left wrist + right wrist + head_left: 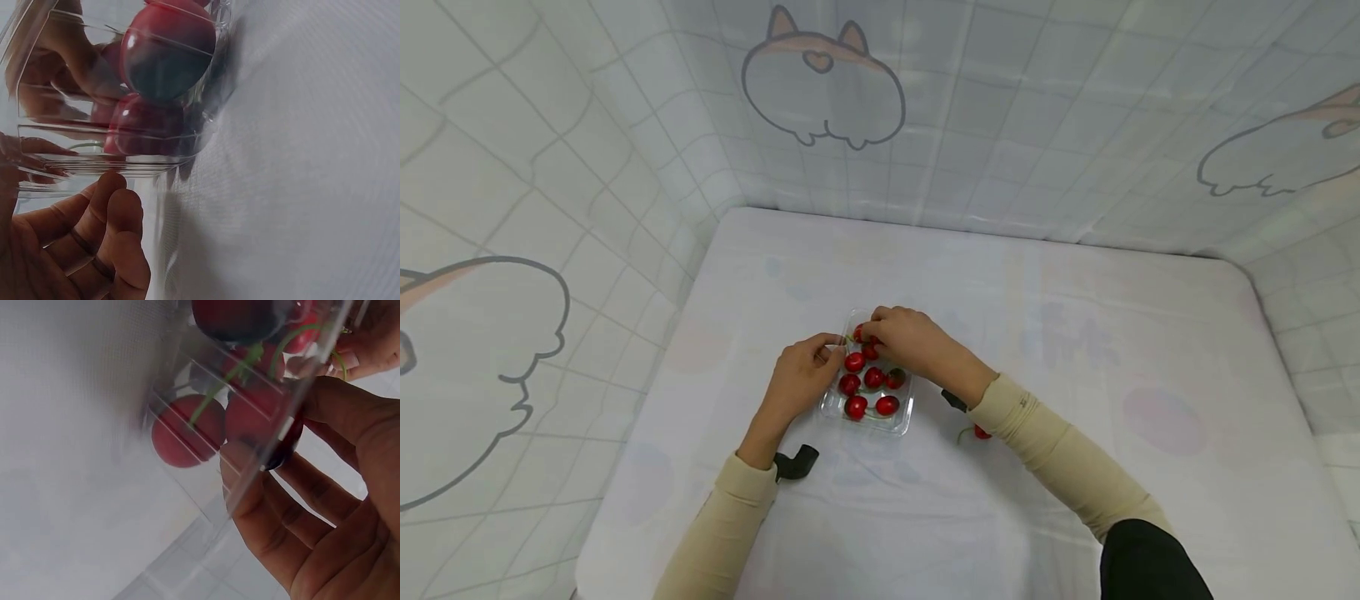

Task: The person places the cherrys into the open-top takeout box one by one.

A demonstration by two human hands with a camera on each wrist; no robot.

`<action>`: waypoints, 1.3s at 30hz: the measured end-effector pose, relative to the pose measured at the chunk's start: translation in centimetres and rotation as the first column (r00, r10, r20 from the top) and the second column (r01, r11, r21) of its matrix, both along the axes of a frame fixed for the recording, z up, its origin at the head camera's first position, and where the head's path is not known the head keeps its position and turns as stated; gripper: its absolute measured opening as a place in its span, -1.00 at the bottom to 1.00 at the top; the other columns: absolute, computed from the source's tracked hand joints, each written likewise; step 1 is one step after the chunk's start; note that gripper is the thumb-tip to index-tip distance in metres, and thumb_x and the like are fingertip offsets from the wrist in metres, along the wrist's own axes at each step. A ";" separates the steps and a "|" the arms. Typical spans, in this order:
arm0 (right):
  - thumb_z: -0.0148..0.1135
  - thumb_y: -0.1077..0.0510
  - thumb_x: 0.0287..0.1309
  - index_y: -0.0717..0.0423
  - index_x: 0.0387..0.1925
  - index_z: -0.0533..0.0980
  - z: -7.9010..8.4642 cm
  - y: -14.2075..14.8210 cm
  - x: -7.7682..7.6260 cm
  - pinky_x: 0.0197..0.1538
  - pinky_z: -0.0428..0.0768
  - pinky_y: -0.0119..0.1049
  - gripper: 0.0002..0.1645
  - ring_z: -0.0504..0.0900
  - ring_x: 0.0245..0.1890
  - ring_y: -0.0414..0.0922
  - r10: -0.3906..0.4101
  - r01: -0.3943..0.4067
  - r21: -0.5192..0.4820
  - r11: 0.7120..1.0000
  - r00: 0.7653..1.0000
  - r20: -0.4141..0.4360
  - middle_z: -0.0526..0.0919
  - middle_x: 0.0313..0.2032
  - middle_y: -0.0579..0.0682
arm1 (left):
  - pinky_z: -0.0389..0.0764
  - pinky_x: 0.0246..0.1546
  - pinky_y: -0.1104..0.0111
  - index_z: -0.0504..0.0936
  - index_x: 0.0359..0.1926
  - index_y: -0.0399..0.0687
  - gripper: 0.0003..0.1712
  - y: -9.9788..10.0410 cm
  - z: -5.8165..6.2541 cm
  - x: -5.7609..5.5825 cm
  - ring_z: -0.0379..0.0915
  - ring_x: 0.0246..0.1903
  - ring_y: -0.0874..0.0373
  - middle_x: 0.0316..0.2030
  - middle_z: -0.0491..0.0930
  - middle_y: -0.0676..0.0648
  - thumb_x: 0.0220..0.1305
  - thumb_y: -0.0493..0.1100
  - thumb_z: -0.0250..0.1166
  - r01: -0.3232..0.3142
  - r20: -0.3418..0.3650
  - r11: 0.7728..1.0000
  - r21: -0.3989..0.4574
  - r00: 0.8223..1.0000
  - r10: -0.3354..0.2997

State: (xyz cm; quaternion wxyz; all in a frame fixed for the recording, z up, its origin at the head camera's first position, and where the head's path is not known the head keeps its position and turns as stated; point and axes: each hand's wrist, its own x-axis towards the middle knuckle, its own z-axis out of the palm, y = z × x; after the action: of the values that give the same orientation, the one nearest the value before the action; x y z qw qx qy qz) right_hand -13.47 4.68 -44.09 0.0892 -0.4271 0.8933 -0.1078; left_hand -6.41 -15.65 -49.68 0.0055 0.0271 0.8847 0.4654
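Observation:
A clear plastic box [891, 427] holding several red cherries [854, 407] lies on the white-covered table. My left hand [801, 371] grips the box's left edge, its bent fingers [125, 212] against the outside of the wall in the left wrist view. Over the far end of the box, my right hand [917, 340] reaches inside. Its thumb and fingers pinch a dark red cherry [259, 422], seen through the clear wall in the right wrist view. Another cherry [187, 431] with a green stem sits right beside that one.
One loose cherry [982, 432] with a stem lies on the table [1075, 350] by the right sleeve. Black wrist pieces [797, 462] stick out at both wrists. Tile-patterned curtains [985, 125] with cartoon drawings surround the table. A black shape [1153, 562] covers the right forearm's near end.

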 end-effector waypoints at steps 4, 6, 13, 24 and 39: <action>0.35 0.15 0.30 -0.04 0.03 0.66 0.0 -0.2 0.3 -0.08 0.62 -0.21 -0.72 0.64 -0.12 -0.05 -0.006 0.007 0.045 0.999 1.000 -0.008 0.64 -0.07 0.00 | 0.43 -0.55 0.24 0.71 -0.02 -0.11 -0.70 0.1 -0.1 0.0 0.40 -0.61 0.13 -0.52 0.58 0.04 0.41 -0.07 0.19 -0.004 0.004 1.000 -0.007 1.000 0.004; 0.34 0.14 0.31 -0.05 0.05 0.66 0.0 -0.2 0.5 -0.09 0.63 -0.19 -0.71 0.64 -0.11 -0.04 -0.017 0.017 0.062 0.998 1.000 -0.007 0.64 -0.06 0.00 | 0.43 -0.55 0.24 0.71 -0.02 -0.11 -0.70 0.2 -0.1 0.0 0.39 -0.61 0.13 -0.52 0.58 0.04 0.40 -0.07 0.18 -0.003 0.002 1.000 -0.008 1.000 0.004; 0.33 0.11 0.32 -0.07 0.09 0.65 -0.1 0.0 0.6 -0.09 0.63 -0.18 -0.68 0.63 -0.08 -0.05 -0.035 0.036 0.079 0.996 0.999 -0.014 0.64 -0.01 -0.02 | 0.43 -0.55 0.21 0.71 -0.01 -0.13 -0.69 0.3 -0.1 0.1 0.40 -0.62 0.11 -0.52 0.58 0.04 0.41 -0.08 0.18 0.002 -0.004 1.000 0.000 1.000 -0.002; 0.32 0.13 0.30 0.00 0.03 0.66 0.4 1.5 0.7 -0.05 0.62 -0.18 -0.72 0.61 -0.02 -0.02 -0.002 0.002 0.001 1.000 0.999 -0.038 0.61 0.07 0.00 | 0.44 -0.54 0.23 0.71 -0.02 -0.13 -0.69 0.5 -0.3 -0.1 0.42 -0.59 0.14 -0.51 0.60 0.05 0.40 -0.08 0.19 0.005 -0.014 1.000 0.004 1.000 -0.004; 0.39 0.16 0.24 0.02 0.11 0.60 1.7 11.9 2.3 0.29 0.37 0.08 -0.60 0.34 0.32 0.09 -0.111 0.063 -0.261 0.963 0.979 -0.172 0.46 0.26 0.13 | 0.47 -0.52 0.21 0.71 0.00 -0.12 -0.67 0.6 -0.6 0.0 0.45 -0.57 0.12 -0.49 0.61 0.06 0.41 -0.04 0.18 -0.011 -0.012 1.000 0.001 1.000 0.011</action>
State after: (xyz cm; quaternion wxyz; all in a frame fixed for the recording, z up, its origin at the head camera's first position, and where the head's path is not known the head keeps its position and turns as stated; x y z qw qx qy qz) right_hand -11.21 16.57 -42.41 -0.0547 -0.4034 0.8945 -0.1850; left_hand -6.40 -15.04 -50.32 -0.0025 0.0253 0.8846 0.4656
